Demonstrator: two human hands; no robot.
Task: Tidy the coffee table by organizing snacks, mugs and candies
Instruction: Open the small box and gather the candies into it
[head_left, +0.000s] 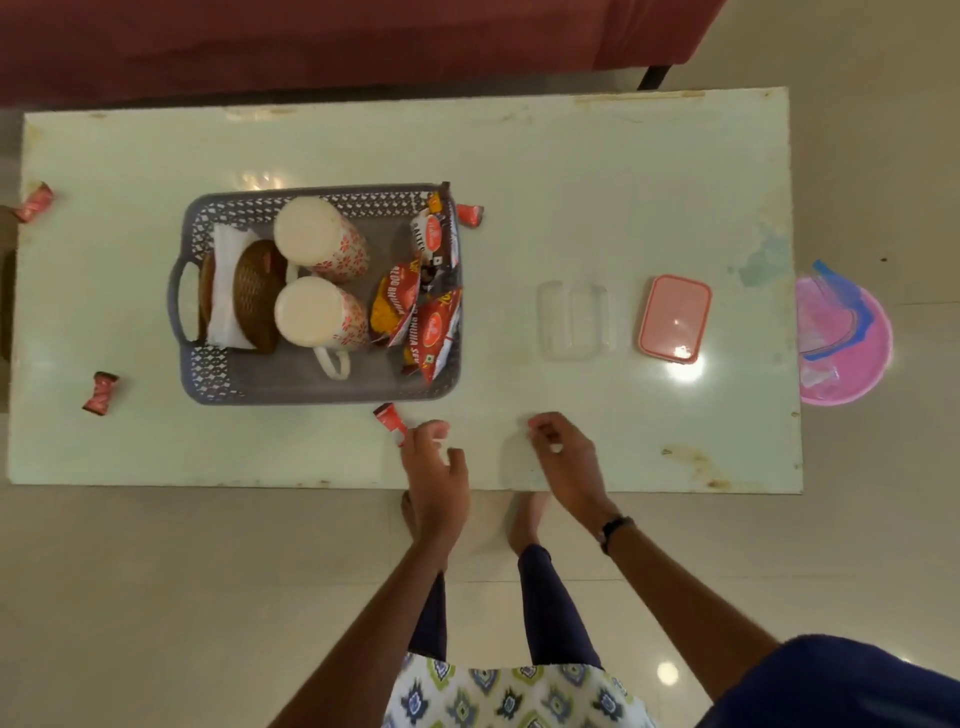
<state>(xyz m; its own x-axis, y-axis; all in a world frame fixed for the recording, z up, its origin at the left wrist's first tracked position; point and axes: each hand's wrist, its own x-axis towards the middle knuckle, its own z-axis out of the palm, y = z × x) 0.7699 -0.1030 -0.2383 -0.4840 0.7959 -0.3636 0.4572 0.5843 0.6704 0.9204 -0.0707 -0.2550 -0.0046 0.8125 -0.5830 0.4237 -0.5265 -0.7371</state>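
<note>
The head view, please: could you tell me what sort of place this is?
Probably a home living room: a low coffee table stands before a dark red sofa on a tiled floor, with a grey basket of mugs and snack packets.

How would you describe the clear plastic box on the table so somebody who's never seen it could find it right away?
Start at the grey basket holding the mugs and snack packets on the pale coffee table. Move right across bare tabletop to the clear box, just left of the pink lid. It is see-through, open-topped and nearly blends into the table, unlike the solid pink lid.
</note>
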